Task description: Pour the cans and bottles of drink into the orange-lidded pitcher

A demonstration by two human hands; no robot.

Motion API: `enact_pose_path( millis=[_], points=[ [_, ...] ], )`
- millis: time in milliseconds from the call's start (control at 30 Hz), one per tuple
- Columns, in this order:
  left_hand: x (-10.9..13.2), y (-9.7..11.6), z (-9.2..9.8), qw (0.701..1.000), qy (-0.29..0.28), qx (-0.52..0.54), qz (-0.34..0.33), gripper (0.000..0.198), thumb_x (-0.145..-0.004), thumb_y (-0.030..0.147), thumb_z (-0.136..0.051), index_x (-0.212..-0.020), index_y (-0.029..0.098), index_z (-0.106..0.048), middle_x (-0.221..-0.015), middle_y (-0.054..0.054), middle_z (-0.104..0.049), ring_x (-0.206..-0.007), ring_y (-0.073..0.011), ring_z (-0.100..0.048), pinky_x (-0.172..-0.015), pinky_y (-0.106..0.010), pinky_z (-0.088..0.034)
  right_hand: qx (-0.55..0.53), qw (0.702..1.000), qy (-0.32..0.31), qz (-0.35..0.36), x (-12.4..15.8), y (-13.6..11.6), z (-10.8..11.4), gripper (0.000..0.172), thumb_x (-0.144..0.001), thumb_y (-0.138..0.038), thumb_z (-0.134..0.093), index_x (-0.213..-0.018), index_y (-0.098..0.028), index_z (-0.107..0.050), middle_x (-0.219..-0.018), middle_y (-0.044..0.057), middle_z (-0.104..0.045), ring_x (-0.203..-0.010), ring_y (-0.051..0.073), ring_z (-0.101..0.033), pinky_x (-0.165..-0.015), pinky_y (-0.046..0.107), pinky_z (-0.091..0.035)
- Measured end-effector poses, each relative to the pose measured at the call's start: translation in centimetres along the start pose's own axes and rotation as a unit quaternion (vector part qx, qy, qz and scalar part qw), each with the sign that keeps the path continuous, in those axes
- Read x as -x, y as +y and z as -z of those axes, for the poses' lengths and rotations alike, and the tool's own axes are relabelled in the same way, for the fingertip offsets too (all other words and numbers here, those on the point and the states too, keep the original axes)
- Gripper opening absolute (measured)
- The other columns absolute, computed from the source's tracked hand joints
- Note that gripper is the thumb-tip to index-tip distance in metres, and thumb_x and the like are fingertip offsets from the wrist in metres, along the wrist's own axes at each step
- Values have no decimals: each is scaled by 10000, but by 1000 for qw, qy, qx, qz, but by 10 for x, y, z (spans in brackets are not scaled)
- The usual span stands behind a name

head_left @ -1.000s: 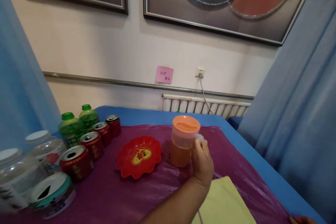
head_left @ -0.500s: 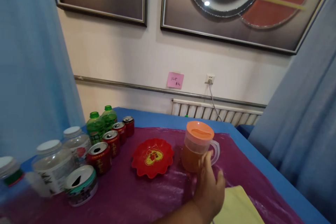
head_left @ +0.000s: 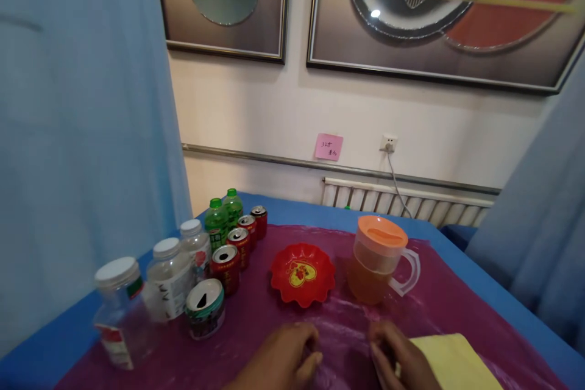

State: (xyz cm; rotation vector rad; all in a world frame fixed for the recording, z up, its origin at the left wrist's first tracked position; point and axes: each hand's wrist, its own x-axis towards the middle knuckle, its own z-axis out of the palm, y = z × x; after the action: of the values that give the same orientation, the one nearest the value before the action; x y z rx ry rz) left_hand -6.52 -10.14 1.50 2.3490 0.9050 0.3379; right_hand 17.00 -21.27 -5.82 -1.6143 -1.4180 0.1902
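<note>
My left hand is loosely closed low in the middle, in front of the red scalloped dish; nothing shows in it. To its right, my right hand has curled fingers at the lower edge beside a yellow cloth. A small pale bit shows between those fingers, too small to name. Beyond the hands stands a clear pitcher with an orange lid and amber liquid, its handle pointing right. Neither hand touches the pitcher or the dish.
On the left of the purple sheet stand red cans, a green-and-silver can, green bottles and clear jars with white lids. Blue curtains hang on both sides.
My left hand has drawn back from beside the pitcher, down and to the left, and its fingers have curled. My right hand has come into view. The camera view has shifted left.
</note>
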Motion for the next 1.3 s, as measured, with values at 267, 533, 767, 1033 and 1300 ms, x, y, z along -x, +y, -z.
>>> enact_pose_path(
  millis=[267, 533, 767, 1033, 1300],
  points=[
    [-79, -4, 48, 977, 200, -45, -53, 381, -962, 400, -419, -646, 225, -537, -566, 17, -563, -525, -149, -489, -552, -277, -260, -56, 995, -25, 79, -95, -52, -84, 336, -1038, -376, -425, -761, -222, -538, -720, 4, -603, -628, 153, -547, -607, 261, -391],
    [-108, -64, 18, 953, 278, -10, -121, 438, -974, 417, -413, -581, 227, -442, -538, 28, -514, -515, -136, -485, -557, -255, -326, -33, 996, 9, 84, -97, 0, -111, 395, -1058, -405, -387, -717, -223, -469, -672, -17, -532, -595, 132, -492, -596, 250, -342],
    [-108, -58, 23, 966, 236, 73, -80, 443, -934, 479, -458, -571, 225, -444, -539, 48, -457, -524, -133, -426, -545, -247, -328, -59, 997, 2, 56, -97, -12, -103, 462, -1061, -458, -354, -686, -215, -469, -657, -11, -530, -594, 127, -469, -597, 257, -334],
    [-75, -5, 78, 931, 269, 245, -35, 617, -898, 749, -363, -623, 219, -518, -535, 42, -430, -517, -141, -392, -510, -253, -326, -234, 962, 41, 133, -109, -73, -39, 633, -998, -704, -225, -673, -220, -471, -624, -11, -483, -564, 135, -446, -534, 270, -306],
    [-57, 28, 103, 862, 343, 361, -89, 766, -852, 863, -247, -594, 217, -568, -538, 7, -473, -494, -143, -381, -465, -266, -312, -354, 922, 113, 110, -149, -127, -20, 764, -881, -863, -94, -585, -236, -415, -586, -9, -453, -525, 131, -405, -513, 276, -321]
  ],
)
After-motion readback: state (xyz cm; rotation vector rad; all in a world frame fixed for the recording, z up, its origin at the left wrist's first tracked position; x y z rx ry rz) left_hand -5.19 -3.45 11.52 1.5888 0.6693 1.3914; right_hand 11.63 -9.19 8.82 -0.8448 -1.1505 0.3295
